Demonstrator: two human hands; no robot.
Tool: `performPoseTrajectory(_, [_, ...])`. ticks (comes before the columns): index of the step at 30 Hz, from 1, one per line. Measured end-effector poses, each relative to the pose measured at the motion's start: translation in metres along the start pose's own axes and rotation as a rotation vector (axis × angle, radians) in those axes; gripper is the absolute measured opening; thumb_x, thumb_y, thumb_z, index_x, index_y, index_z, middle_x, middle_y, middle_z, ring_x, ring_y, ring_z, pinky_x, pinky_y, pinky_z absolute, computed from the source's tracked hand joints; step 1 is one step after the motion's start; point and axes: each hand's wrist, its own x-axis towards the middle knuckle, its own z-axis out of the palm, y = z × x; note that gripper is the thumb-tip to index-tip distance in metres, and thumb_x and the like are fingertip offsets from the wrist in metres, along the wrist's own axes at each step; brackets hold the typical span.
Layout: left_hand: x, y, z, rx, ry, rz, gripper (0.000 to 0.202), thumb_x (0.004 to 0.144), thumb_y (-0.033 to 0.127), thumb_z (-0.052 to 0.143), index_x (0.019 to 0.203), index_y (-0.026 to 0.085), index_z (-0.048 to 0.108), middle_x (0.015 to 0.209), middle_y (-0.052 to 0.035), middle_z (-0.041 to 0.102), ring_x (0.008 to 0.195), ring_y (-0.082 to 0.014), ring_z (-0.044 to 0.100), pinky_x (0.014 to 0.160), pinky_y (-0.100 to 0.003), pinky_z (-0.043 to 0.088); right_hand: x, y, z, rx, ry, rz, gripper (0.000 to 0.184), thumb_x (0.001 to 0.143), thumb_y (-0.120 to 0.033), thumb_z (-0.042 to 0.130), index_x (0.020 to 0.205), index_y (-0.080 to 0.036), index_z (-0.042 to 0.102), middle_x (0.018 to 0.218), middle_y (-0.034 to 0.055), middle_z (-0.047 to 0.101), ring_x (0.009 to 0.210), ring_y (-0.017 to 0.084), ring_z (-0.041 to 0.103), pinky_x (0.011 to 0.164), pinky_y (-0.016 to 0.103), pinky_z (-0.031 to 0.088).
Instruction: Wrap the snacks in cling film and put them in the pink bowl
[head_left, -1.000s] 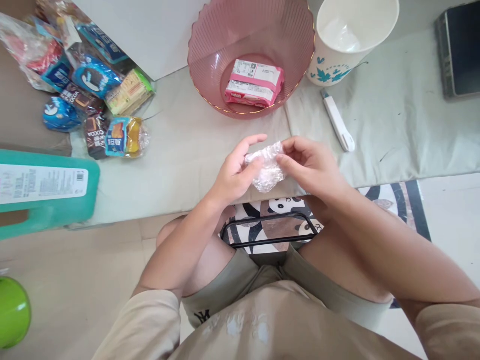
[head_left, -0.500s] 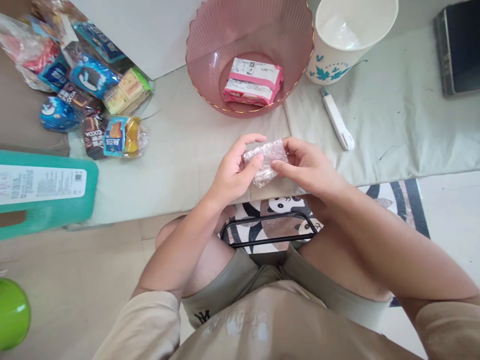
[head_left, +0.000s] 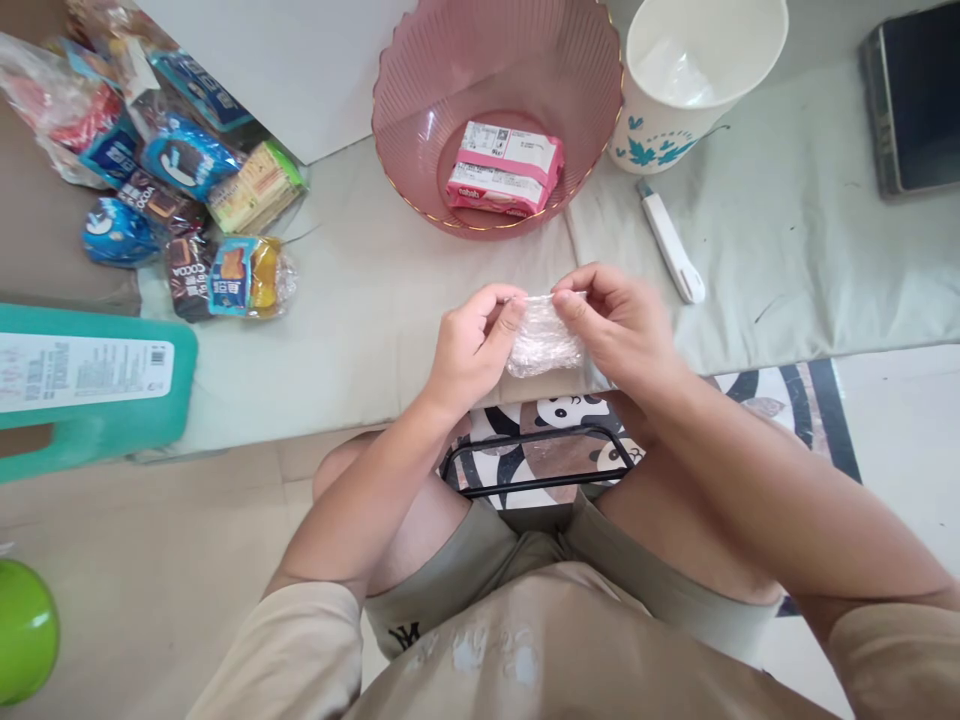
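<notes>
Between my two hands hangs a small crinkled clear plastic bag (head_left: 545, 342), just over the near edge of the cloth-covered surface. My left hand (head_left: 477, 345) pinches its upper left corner between thumb and fingers. At the upper right corner, my right hand (head_left: 616, 318) has it pinched the same way. Beyond the hands stands a pink ribbed bowl (head_left: 420, 110) with a gold rim, holding a pink-and-white nabati wafer pack (head_left: 506, 168). A white utility knife (head_left: 673, 247) lies to the right of my right hand.
A white paper cup (head_left: 664, 130) with clear plastic inside stands right of the bowl. A dark phone-like device (head_left: 919, 100) lies at far right. Several wrapped snacks (head_left: 191, 160) are piled at left, above a green plastic container (head_left: 169, 400). A green round object (head_left: 26, 630) is at lower left.
My hands have shifted their hold to the bag's top corners. The bag now hangs straighter and flatter between them, its top edge level.
</notes>
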Motion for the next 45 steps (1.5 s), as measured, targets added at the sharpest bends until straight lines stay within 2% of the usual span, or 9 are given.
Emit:
performPoseTrajectory(8, [0.005, -0.001, 0.004, -0.065, 0.224, 0.045, 0.048, 0.094, 0.069, 0.061, 0.088, 0.022, 0.067, 0.075, -0.0011, 0.064, 0.063, -0.0118, 0.056, 0.059, -0.027, 0.046, -0.001, -0.002, 0.005, 0.127, -0.047, 0.018, 0.060, 0.081, -0.081, 0.066, 0.080, -0.021, 0.060, 0.069, -0.0010, 0.055, 0.062, 0.011, 0.047, 0.055, 0.027, 0.038])
performPoseTrajectory(14, [0.006, -0.005, 0.005, -0.279, -0.026, -0.094, 0.057, 0.083, 0.057, 0.079, 0.124, 0.028, 0.053, 0.075, 0.0040, 0.067, 0.061, -0.0124, 0.064, 0.060, -0.026, 0.053, 0.001, 0.002, 0.000, -0.015, 0.077, -0.022, 0.055, 0.089, -0.075, 0.061, 0.081, -0.021, 0.059, 0.067, -0.0018, 0.052, 0.062, 0.012, 0.045, 0.057, 0.028, 0.037])
performPoseTrajectory(22, [0.016, -0.003, 0.004, -0.293, -0.039, -0.038, 0.049, 0.081, 0.027, 0.076, 0.123, 0.028, 0.049, 0.078, 0.0050, 0.070, 0.065, -0.0120, 0.069, 0.065, -0.026, 0.058, -0.005, 0.001, -0.004, 0.078, -0.085, -0.089, 0.034, 0.091, -0.056, 0.069, 0.091, -0.022, 0.068, 0.083, 0.0022, 0.070, 0.075, 0.016, 0.063, 0.069, 0.031, 0.052])
performPoseTrajectory(30, [0.021, 0.008, 0.000, -0.353, -0.075, -0.013, 0.036, 0.084, 0.019, 0.068, 0.116, 0.025, 0.052, 0.090, 0.0022, 0.074, 0.073, -0.0115, 0.076, 0.074, -0.027, 0.064, 0.056, -0.037, -0.084, 0.067, 0.448, -0.204, 0.017, 0.085, -0.011, 0.065, 0.075, -0.020, 0.075, 0.069, -0.0013, 0.069, 0.068, 0.012, 0.059, 0.065, 0.036, 0.044])
performPoseTrajectory(33, [0.023, 0.010, 0.000, -0.355, -0.088, 0.002, 0.031, 0.085, 0.020, 0.069, 0.112, 0.024, 0.053, 0.087, 0.0026, 0.073, 0.070, -0.0107, 0.075, 0.071, -0.026, 0.064, 0.101, -0.068, -0.117, -0.280, 0.551, -0.128, 0.023, 0.079, 0.004, 0.064, 0.077, -0.019, 0.066, 0.063, -0.0072, 0.061, 0.063, 0.005, 0.051, 0.058, 0.031, 0.034])
performPoseTrajectory(35, [0.024, 0.009, 0.002, -0.354, -0.092, -0.006, 0.029, 0.086, 0.022, 0.070, 0.110, 0.023, 0.053, 0.085, 0.0032, 0.072, 0.068, -0.0101, 0.073, 0.070, -0.026, 0.064, 0.128, -0.081, -0.128, -0.468, 0.402, -0.017, 0.042, 0.082, 0.006, 0.055, 0.113, -0.022, 0.064, 0.062, -0.0119, 0.055, 0.057, 0.003, 0.048, 0.054, 0.026, 0.030])
performPoseTrajectory(37, [0.025, 0.008, 0.004, -0.359, -0.099, -0.025, 0.028, 0.086, 0.024, 0.070, 0.109, 0.024, 0.053, 0.084, 0.0035, 0.071, 0.067, -0.0097, 0.072, 0.069, -0.026, 0.063, 0.152, -0.084, -0.131, -0.705, 0.251, 0.000, 0.047, 0.084, 0.004, 0.053, 0.125, -0.019, 0.060, 0.066, -0.0115, 0.056, 0.059, 0.002, 0.047, 0.052, 0.022, 0.027])
performPoseTrajectory(41, [0.026, 0.007, 0.008, -0.377, -0.133, -0.050, 0.027, 0.086, 0.024, 0.070, 0.107, 0.024, 0.053, 0.084, 0.0030, 0.070, 0.066, -0.0090, 0.070, 0.068, -0.024, 0.062, 0.183, -0.069, -0.125, -0.951, 0.104, -0.041, 0.013, 0.071, 0.000, 0.071, 0.076, -0.011, 0.073, 0.071, -0.0066, 0.060, 0.083, 0.003, 0.055, 0.050, 0.017, 0.014])
performPoseTrajectory(45, [0.025, 0.008, 0.009, -0.395, -0.148, -0.056, 0.024, 0.086, 0.021, 0.068, 0.105, 0.023, 0.053, 0.084, 0.0021, 0.070, 0.064, -0.0082, 0.069, 0.066, -0.023, 0.060, 0.191, -0.059, -0.119, -0.939, -0.005, -0.118, 0.015, 0.055, -0.006, 0.084, 0.068, -0.013, 0.081, 0.109, -0.0013, 0.070, 0.130, 0.016, 0.049, 0.049, 0.013, 0.006])
